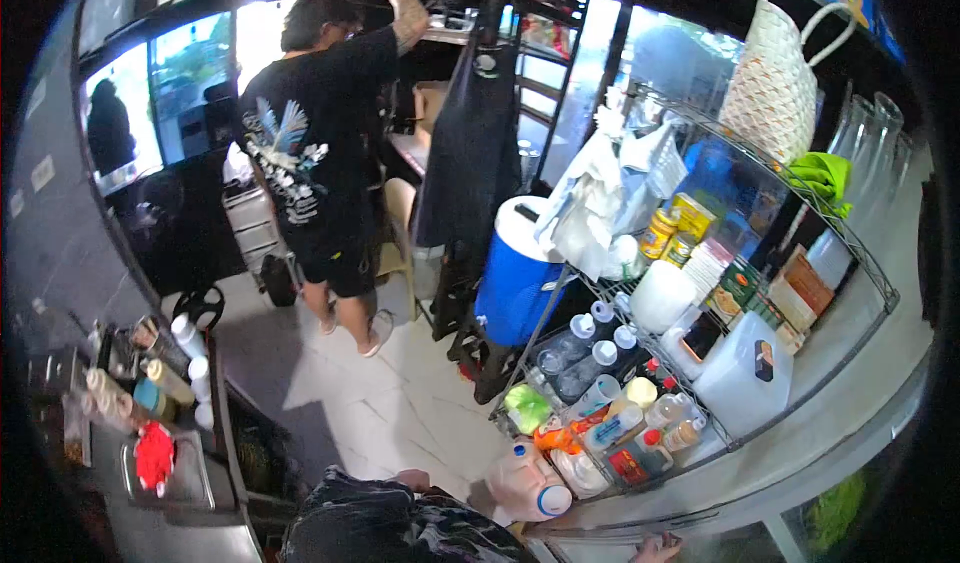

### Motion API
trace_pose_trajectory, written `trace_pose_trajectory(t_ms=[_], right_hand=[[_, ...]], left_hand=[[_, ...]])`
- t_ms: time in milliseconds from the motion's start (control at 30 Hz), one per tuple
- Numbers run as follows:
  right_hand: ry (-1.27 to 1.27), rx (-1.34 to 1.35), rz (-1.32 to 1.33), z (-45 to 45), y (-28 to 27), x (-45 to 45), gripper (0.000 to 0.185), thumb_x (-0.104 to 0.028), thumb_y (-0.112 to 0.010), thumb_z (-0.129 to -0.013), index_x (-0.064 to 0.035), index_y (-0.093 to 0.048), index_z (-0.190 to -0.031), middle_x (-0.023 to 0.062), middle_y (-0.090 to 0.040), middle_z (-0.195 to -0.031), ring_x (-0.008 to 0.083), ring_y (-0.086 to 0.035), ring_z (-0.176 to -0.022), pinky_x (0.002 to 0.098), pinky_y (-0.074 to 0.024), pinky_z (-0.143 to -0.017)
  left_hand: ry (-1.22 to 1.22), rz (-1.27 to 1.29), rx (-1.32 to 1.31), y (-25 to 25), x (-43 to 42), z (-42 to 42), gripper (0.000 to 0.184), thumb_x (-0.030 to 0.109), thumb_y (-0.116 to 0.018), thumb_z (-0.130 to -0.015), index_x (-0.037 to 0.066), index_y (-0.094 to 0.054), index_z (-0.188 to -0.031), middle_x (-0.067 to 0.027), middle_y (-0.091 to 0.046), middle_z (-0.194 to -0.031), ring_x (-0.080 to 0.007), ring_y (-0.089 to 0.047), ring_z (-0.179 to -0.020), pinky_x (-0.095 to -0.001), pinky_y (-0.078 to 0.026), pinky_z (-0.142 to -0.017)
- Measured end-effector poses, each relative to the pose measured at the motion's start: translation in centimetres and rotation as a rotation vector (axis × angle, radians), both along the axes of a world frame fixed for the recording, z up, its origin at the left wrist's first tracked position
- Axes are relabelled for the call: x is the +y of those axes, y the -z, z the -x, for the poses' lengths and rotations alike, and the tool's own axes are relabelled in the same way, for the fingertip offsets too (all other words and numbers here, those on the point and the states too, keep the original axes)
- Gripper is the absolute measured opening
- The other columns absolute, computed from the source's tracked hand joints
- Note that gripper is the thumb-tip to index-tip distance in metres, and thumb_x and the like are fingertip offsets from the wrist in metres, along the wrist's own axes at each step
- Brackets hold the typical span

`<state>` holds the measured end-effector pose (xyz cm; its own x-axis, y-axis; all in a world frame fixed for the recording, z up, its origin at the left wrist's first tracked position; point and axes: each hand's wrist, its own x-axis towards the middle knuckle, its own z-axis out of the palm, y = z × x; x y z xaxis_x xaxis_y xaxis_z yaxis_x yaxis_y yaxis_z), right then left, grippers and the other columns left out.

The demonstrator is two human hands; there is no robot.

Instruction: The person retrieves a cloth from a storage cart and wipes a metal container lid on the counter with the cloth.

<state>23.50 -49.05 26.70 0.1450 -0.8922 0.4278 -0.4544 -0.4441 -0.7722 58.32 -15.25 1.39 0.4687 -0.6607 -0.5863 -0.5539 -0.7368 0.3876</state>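
At the bottom edge my right hand (656, 549) is only partly in frame. Its fingers look apart, near the glass-fronted unit (730, 545), and nothing shows in them; whether they touch the glass I cannot tell. A dark patterned garment (400, 523) covers my body at the bottom centre. Just beyond it a small patch of skin (412, 480) shows, possibly my left hand, with no fingers to be made out. Close to the garment stands a large pinkish jug (528, 485) with blue caps.
A wire rack (740, 443) on the right carries bottles, boxes and a white jug (745, 368). Behind it stands a blue cooler (515, 273). A person in black (320, 133) stands farther off, one arm raised. At left, a counter holds sauce bottles (168, 381) and a red cloth (155, 456).
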Motion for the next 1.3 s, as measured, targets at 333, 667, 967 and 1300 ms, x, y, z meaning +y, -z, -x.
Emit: trace_pose_trajectory(t_ms=[333, 667, 967, 1300], right_hand=[[-0.584, -0.481, -0.262, -0.7, 9.1, -1.1, 0.054, -0.029, -0.052, -0.089, -0.0034, -0.031, -0.132, 0.0136, -0.053, -0.113, 0.0265, -0.053, -0.096, 0.0406, -0.0433, -0.084], [-1.761, 0.650, -0.835, -5.3, 6.1, 5.5, 0.035, -0.021, -0.057, -0.087, -0.0013, -0.053, -0.115, 0.0121, -0.052, -0.123, 0.0214, -0.052, -0.109, 0.0312, -0.0404, -0.092], [-1.854, 0.923, -0.907, -10.7, 6.2, 7.2, 0.030, -0.025, -0.049, -0.089, -0.0033, -0.059, -0.107, 0.0108, -0.056, -0.117, 0.0230, -0.052, -0.107, 0.0325, -0.0403, -0.092], [-1.441, 1.315, -0.557, -19.9, 16.6, 4.3, 0.033, -0.029, -0.047, -0.088, -0.0040, -0.060, -0.105, 0.0115, -0.059, -0.112, 0.0257, -0.052, -0.107, 0.0344, -0.0395, -0.093]], left_hand=[[-0.252, -0.076, 0.224, -0.8, 1.3, 10.8, 0.035, 0.032, -0.061, -0.065, 0.001, -0.067, -0.078, -0.0182, -0.064, -0.075, -0.0300, -0.063, -0.071, -0.0407, -0.048, -0.063], [-0.769, 0.085, 0.514, 1.2, 3.2, 20.6, 0.053, 0.052, -0.046, -0.084, 0.005, -0.065, -0.099, -0.0154, -0.065, -0.095, -0.0297, -0.061, -0.081, -0.0421, -0.047, -0.072], [0.166, 0.121, 0.274, -1.7, -2.2, 17.8, 0.064, 0.053, -0.035, -0.090, 0.004, -0.039, -0.132, -0.0244, -0.055, -0.114, -0.0348, -0.055, -0.103, -0.0411, -0.040, -0.090], [-0.201, 0.238, 0.447, 2.1, 4.8, 13.5, 0.080, 0.065, -0.048, -0.078, 0.002, -0.044, -0.128, -0.0224, -0.047, -0.127, -0.0338, -0.046, -0.117, -0.0399, -0.036, -0.097]])
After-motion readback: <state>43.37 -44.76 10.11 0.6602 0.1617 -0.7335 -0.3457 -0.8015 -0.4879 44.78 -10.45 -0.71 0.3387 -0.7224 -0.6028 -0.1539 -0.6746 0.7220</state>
